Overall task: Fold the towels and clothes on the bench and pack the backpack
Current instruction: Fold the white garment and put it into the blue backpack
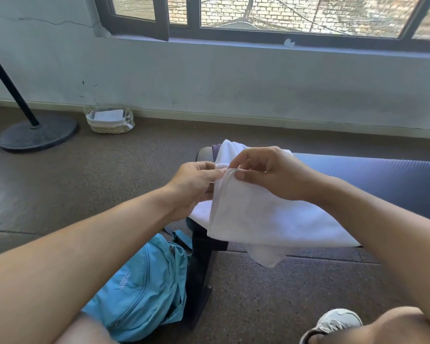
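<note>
Both hands are pinching a white towel [263, 219] at its twelve o'clock corner: left hand [194, 184], right hand [268, 172]. It looks light and floppy, best gripped at the corners.

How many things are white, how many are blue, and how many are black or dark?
White: 2, the towel that the left hand and right hand pinch, and the shoe.
Blue: 2, the backpack and the bench.
Black or dark: 1, the round stand base.
Total: 5
</note>
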